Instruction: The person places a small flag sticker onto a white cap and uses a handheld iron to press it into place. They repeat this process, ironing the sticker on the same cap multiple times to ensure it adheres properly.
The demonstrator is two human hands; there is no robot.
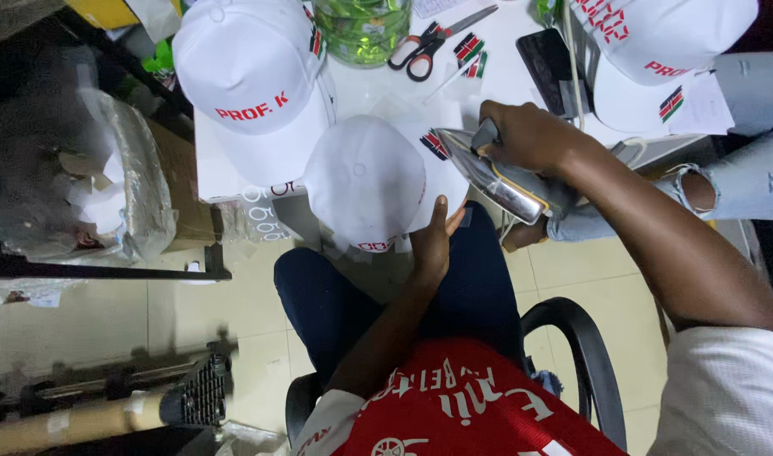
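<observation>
Hands: right (521, 135) around shiny metal iron (496, 177), left (433, 241) under smooth white cap (365, 181)

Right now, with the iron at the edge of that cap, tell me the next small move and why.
Probably lower the iron in the right hand onto the flag patch. Its tip points at the patch on the white cap, and the left hand braces the cap from below.

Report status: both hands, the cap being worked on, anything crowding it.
Right hand grips iron, tip at flag patch. Left hand steadies white cap. Second cap touching it; scissors clear behind.
</observation>
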